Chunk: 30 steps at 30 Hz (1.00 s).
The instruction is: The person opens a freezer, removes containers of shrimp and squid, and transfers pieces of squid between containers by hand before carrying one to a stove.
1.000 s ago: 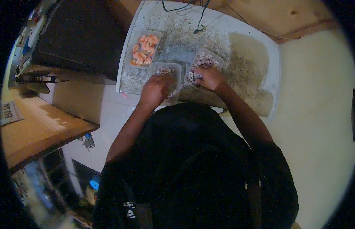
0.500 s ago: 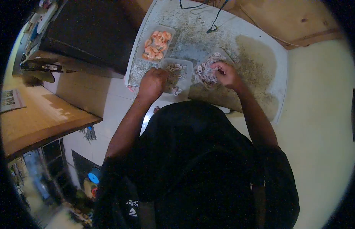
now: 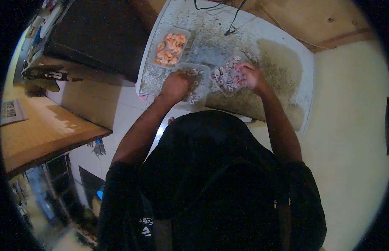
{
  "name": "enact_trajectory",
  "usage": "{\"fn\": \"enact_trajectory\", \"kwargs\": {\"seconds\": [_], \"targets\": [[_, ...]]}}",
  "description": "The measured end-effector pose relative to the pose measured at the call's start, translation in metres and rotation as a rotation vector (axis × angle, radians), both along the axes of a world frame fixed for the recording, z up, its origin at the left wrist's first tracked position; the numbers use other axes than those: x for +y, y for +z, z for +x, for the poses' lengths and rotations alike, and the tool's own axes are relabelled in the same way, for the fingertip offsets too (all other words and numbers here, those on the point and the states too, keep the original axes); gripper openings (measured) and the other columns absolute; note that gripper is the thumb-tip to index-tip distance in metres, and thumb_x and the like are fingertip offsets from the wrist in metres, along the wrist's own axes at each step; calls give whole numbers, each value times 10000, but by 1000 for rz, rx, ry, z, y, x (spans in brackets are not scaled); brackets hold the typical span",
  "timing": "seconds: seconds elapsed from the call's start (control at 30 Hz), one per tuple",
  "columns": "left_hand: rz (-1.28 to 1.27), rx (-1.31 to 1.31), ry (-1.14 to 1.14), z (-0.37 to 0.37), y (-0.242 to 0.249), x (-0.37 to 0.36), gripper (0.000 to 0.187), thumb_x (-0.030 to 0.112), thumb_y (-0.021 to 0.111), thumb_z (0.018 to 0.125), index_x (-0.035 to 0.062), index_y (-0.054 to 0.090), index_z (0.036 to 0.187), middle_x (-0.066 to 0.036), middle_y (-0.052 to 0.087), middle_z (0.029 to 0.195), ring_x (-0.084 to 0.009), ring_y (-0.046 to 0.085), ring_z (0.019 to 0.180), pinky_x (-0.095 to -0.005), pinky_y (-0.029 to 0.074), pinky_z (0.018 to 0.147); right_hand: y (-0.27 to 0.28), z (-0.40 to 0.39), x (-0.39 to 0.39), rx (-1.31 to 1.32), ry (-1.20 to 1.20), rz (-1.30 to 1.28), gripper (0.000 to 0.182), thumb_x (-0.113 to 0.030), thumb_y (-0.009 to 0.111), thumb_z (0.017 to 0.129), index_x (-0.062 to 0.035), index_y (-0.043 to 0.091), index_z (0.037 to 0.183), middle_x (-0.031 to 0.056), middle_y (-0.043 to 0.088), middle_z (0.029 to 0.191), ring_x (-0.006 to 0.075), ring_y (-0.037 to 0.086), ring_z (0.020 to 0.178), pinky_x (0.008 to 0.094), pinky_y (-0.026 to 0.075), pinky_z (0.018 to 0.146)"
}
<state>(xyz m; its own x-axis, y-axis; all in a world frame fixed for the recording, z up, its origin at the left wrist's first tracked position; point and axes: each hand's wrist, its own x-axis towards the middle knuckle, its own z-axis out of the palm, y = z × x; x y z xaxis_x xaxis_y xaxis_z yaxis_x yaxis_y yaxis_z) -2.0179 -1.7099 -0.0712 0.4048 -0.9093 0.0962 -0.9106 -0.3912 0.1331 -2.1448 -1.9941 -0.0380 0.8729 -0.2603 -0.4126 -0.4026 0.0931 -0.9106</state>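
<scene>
My left hand (image 3: 177, 86) reaches over the left wall of a clear plastic container (image 3: 208, 83). Its fingers are bunched together and point down among a few sliced squid rings (image 3: 194, 99); whatever is in them is hidden. At the right side of a second clear container, fuller with purplish-white squid pieces (image 3: 223, 77), is my right hand (image 3: 252, 78). Its thumb and fingers are curled but apart, and I make out nothing between them. A third container (image 3: 187, 35) with orange peeled shrimp (image 3: 171, 48) stands beyond my left hand.
The containers stand on a stained, speckled white tabletop (image 3: 282, 71). A dark cable (image 3: 231, 30) lies at its far edge. A large dark cabinet (image 3: 98, 37) is on the left, near a wooden counter (image 3: 56, 129). A pale wall (image 3: 349, 125) rises on the right.
My left hand has moved right, farther over the middle container. My right hand has shifted slightly right, and its fingers have spread from a closer pinch.
</scene>
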Motion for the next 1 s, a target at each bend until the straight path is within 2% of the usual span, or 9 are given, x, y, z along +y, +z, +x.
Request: {"fn": "enact_trajectory", "kwargs": {"seconds": [0.17, 0.3, 0.4, 0.47, 0.5, 0.57, 0.7, 0.77, 1.0], "targets": [[-161, 121, 45, -6, 20, 5, 324, 119, 587, 715, 106, 659, 1031, -121, 662, 904, -291, 603, 885, -405, 478, 811, 3, 5, -6, 52, -22, 91, 157, -104, 464, 900, -60, 580, 997, 66, 573, 957, 195, 596, 735, 310, 491, 581], [-191, 137, 47, -3, 23, 0, 317, 80, 605, 732, 102, 654, 1045, -134, 655, 925, -312, 602, 868, -383, 488, 778, 2, 4, -10, 6, 76, 134, 243, -66, 472, 884, -45, 577, 1102, 67, 581, 993, 176, 594, 788, 300, 496, 650], [-455, 549, 129, -14, 40, -18, 276, 61, 620, 788, 92, 645, 1061, -111, 652, 904, -249, 608, 811, -335, 495, 714, 21, -2, -5, 0, 94, 240, 304, -40, 493, 863, -26, 561, 1159, 65, 584, 1007, 162, 590, 811, 283, 493, 695], [-675, 996, 190, -14, 42, -40, 244, 54, 615, 839, 58, 626, 1083, -72, 642, 884, -164, 586, 754, -288, 486, 677, 23, -6, -5, 9, 86, 290, 335, -25, 508, 848, -17, 552, 1180, 64, 586, 1010, 157, 589, 825, 273, 490, 716], [-680, 996, 185, -16, 45, -53, 244, 54, 615, 839, 58, 626, 1083, -72, 642, 884, -164, 586, 754, -288, 486, 677, 24, -9, -8, -98, 163, 142, 338, -22, 528, 837, -13, 551, 1174, 67, 591, 1011, 158, 590, 838, 273, 491, 731], [-645, 1402, 228, -19, 52, -76, 252, 51, 615, 846, 22, 606, 1097, -44, 632, 894, -112, 553, 727, -275, 483, 680, 27, -14, -11, -202, 236, -12, 342, -20, 549, 825, -10, 550, 1168, 71, 596, 1013, 160, 591, 851, 273, 491, 746], [-597, 1505, 126, -19, 12, -110, 263, 28, 605, 846, -10, 590, 1105, -57, 632, 937, -132, 579, 758, -271, 489, 715, 44, -23, -8, -86, 144, -88, 351, -40, 608, 804, -3, 548, 1148, 82, 610, 1001, 163, 600, 835, 290, 500, 753], [-646, 1255, 51, -22, -1, -118, 270, 36, 610, 846, -2, 587, 1112, -54, 632, 928, -134, 595, 812, -272, 493, 751, 46, -27, -8, -71, 138, -175, 345, -56, 622, 805, 1, 549, 1138, 85, 613, 995, 162, 603, 820, 294, 502, 752], [-735, 1347, -23, -40, 37, -123, 284, 69, 664, 819, 14, 597, 1090, -50, 649, 894, -128, 602, 824, -273, 494, 752, 39, -27, 2, -114, 9, -32, 299, -122, 616, 858, 18, 541, 1112, 113, 611, 979, 184, 619, 835, 312, 528, 752]]}}
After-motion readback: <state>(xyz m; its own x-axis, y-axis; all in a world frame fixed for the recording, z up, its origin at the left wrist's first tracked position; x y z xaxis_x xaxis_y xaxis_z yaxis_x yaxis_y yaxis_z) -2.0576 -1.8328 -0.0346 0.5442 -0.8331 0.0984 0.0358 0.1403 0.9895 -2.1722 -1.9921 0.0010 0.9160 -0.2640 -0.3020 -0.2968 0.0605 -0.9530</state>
